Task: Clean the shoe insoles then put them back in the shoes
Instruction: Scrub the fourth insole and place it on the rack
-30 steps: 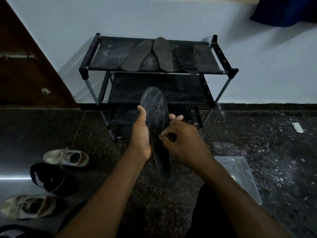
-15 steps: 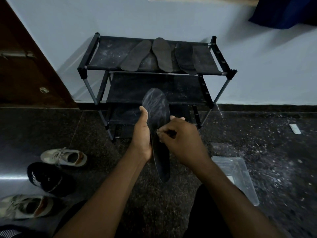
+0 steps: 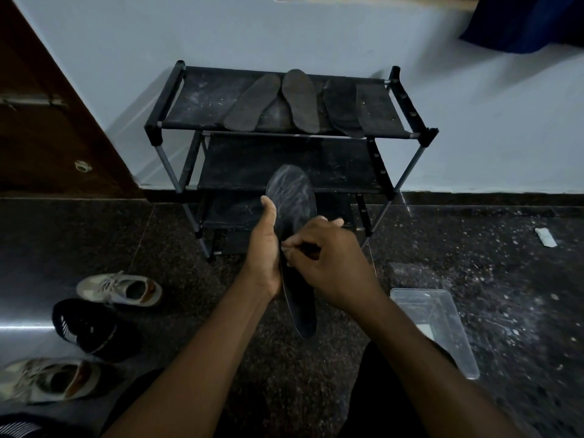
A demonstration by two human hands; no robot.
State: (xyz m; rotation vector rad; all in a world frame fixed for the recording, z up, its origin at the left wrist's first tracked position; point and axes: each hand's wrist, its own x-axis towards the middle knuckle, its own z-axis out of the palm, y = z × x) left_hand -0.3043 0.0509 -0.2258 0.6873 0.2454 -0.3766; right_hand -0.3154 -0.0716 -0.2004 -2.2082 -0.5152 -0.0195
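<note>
Insole (image 3: 292, 197) looks light and bendy, best held mid-length where left hand (image 3: 264, 257) grips it; right hand (image 3: 331, 267) curled against it, grip unclear

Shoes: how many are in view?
3, on the left floor: pale sneaker nearest the rack, black shoe in the middle, second pale sneaker nearest the camera. Others may be cropped.

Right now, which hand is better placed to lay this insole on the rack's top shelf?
Probably left: the left hand grips the insole, thumb on its face; the right hand only curls over its middle.
</note>
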